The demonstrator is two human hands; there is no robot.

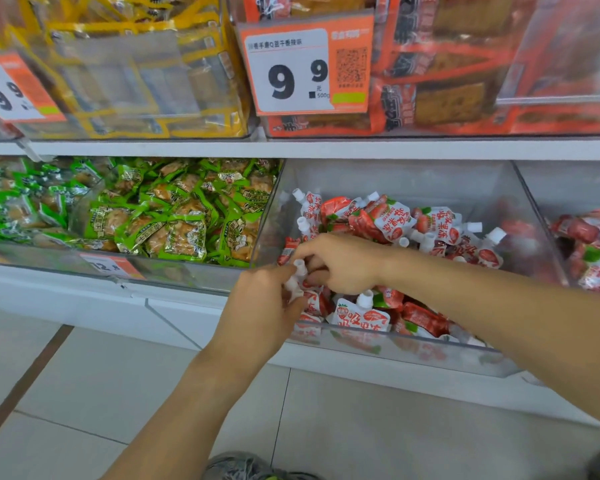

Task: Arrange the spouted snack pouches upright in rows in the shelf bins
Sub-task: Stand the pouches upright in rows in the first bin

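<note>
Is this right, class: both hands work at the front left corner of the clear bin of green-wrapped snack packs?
Not quite. The head view shows the left hand and right hand in the clear bin of red-and-white spouted pouches; the green packs fill the neighbouring bin.

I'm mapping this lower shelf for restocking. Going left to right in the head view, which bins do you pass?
Green snack packets bin → clear bin of strawberry spouted pouches → next pouch bin.

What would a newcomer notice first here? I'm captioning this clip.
Two hands meet at the front left of a clear bin of red-and-white spouted pouches: the left hand and right hand both grip pouches. Above hangs a bold orange price tag; green snack packs fill the neighbouring bin.
</note>
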